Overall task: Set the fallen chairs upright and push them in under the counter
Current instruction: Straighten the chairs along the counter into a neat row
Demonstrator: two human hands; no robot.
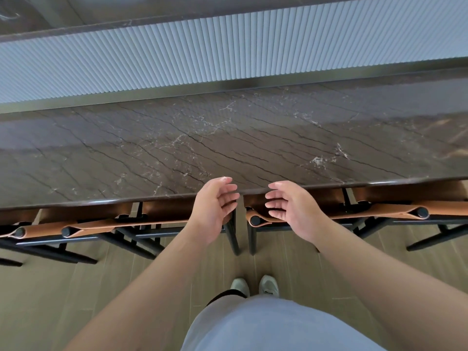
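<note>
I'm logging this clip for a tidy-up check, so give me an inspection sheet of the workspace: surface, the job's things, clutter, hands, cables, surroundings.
Surface: dark veined stone counter, bare top, with a ribbed pale panel behind it.
Job's things: left chair and right chair stand upright, seats tucked under the counter edge; part of a third chair shows at far left, also upright.
Clutter: nothing seen.
Hands: left hand and right hand are relaxed, palms facing each other, holding nothing, above the gap between the chair backs.
Cables: nothing seen.
Surroundings: wood-look floor; the person's pale shoes face the counter.
</note>
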